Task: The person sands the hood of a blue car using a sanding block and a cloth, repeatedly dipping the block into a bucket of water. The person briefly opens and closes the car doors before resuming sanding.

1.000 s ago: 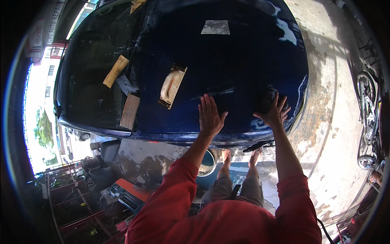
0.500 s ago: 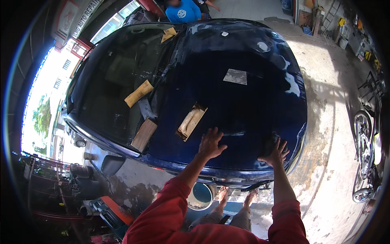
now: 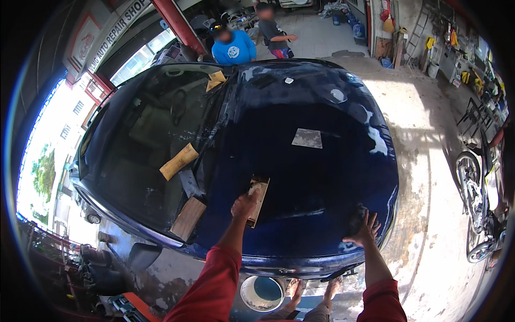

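My left hand [image 3: 245, 205] is closed around the handle of a pale sanding block [image 3: 262, 199] lying on the dark blue car hood [image 3: 300, 177]. My right hand [image 3: 365, 231] rests on the hood near its near right edge, fingers spread, holding nothing. Between and beyond my hands lies a flat grey sheet [image 3: 307, 138]. Left of the block, a folded tan sheet [image 3: 179, 161], a grey strip [image 3: 190, 183] and a flat brown wooden block [image 3: 188, 218] sit around the windshield's base. Pale dull patches [image 3: 377, 140] mark the hood's far right side.
Another folded tan piece [image 3: 215, 80] and a small white piece [image 3: 289, 80] lie at the far side. A round bucket [image 3: 244, 292] stands by my feet, near an orange-topped toolbox [image 3: 140, 306]. Two people stand beyond the car; a bicycle [image 3: 469, 172] is at right.
My left hand has moved left from the bare hood and taken hold of the sanding block's handle. My right hand stays spread on the hood. The view has tilted up, showing more of both people.
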The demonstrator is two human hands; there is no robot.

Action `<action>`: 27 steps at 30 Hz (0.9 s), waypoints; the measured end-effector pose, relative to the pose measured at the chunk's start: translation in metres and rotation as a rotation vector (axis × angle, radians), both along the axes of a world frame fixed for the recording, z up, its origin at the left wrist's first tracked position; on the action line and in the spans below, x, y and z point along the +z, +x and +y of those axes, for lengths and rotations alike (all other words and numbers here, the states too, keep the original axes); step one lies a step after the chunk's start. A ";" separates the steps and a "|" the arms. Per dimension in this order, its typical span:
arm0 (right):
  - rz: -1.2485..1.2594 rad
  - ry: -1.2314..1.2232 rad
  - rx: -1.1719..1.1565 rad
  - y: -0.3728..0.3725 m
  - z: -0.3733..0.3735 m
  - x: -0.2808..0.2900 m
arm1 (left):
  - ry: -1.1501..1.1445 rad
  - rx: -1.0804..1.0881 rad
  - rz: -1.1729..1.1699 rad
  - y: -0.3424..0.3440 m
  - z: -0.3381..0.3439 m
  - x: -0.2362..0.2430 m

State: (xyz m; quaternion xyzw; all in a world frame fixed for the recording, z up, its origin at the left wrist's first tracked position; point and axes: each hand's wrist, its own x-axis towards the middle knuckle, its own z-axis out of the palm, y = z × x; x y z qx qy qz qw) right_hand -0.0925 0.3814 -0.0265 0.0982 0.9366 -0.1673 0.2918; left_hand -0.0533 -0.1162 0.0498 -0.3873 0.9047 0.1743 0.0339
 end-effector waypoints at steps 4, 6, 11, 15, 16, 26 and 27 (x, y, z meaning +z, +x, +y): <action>0.020 0.015 0.010 -0.002 0.000 -0.007 | -0.031 0.062 0.060 -0.006 0.004 -0.003; 0.023 0.036 0.025 -0.001 0.001 -0.009 | -0.041 0.066 0.084 -0.005 0.007 -0.004; 0.009 -0.002 -0.009 -0.001 0.002 -0.008 | -0.065 0.085 0.099 -0.003 0.008 -0.006; -0.013 -0.014 -0.016 -0.001 0.002 -0.005 | -0.061 0.058 0.044 -0.006 0.007 -0.007; -0.009 -0.009 -0.012 -0.001 0.002 -0.004 | -0.057 0.062 0.049 -0.006 0.006 -0.007; -0.015 -0.006 -0.015 -0.002 0.002 -0.003 | -0.058 0.046 0.072 -0.005 0.006 -0.007; -0.019 -0.005 -0.015 -0.001 0.002 -0.003 | -0.053 0.048 0.065 -0.005 0.006 -0.007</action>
